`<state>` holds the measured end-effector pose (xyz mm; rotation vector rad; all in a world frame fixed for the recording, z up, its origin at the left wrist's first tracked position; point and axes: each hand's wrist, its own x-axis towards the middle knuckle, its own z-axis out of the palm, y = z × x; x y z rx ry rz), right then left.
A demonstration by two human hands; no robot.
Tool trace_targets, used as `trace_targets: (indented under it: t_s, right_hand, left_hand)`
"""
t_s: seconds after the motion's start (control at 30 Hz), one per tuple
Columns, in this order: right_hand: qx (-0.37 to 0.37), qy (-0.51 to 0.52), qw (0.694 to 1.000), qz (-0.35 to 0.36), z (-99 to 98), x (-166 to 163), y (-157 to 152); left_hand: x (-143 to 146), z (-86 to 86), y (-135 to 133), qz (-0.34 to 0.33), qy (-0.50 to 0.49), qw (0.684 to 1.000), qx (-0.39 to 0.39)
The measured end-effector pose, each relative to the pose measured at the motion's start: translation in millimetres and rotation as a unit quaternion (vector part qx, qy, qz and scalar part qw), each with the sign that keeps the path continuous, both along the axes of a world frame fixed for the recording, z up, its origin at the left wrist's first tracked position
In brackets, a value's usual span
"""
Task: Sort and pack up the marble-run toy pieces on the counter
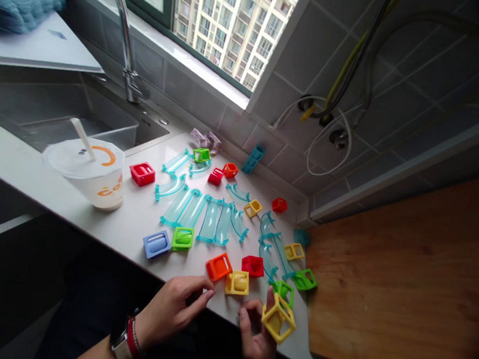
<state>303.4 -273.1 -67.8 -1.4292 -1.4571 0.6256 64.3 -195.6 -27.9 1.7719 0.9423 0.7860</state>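
Note:
My left hand (177,306) is at the counter's front edge, its fingers curled and thumb and index tips close together, with nothing visible in them. Just beyond its fingertips is an orange hollow cube block (219,267). My right hand (258,338) grips a yellow hollow cube block (279,318), tilted, over the counter's front right edge. Behind it stands a green cube block (283,292), partly hidden. Between the hands, a yellow block (237,283) and a red block (253,266) sit on the counter. Clear teal track pieces (210,220) lie behind them.
A lidded drink cup (98,182) with a straw stands on the left, by the sink (141,130) and faucet (128,43). Several more colored blocks, including a blue block (157,244), dot the white counter (123,231). A wooden board (402,270) is on the right.

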Motion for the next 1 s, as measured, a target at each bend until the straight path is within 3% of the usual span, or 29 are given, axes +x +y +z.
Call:
trace_targets:
  t_s: [0.2,0.47,0.77,0.87,1.0]
  right_hand:
    - [-0.015,-0.014,1.0,0.012,5.9,-1,1]
    - [0.04,-0.02,0.999,-0.009,19.4,-4,8]
    - [0.043,-0.031,0.998,-0.03,16.6,-4,6]
    - [0.046,-0.016,0.998,-0.027,15.4,-5,5]
    - [0.029,0.044,0.998,-0.016,18.7,-6,5]
  left_hand:
    - [0,-2.7,1,0.002,0.011,1.0,0.008]
    - [-1,-0.5,1,0.01,0.018,0.999,0.03]
    - [1,1.9,-4,-0.003,0.036,0.999,0.03]
    - [8,14.4,-3,-0.021,0.049,0.996,0.077]
    - [27,29.4,14,-0.025,0.078,0.972,0.219]
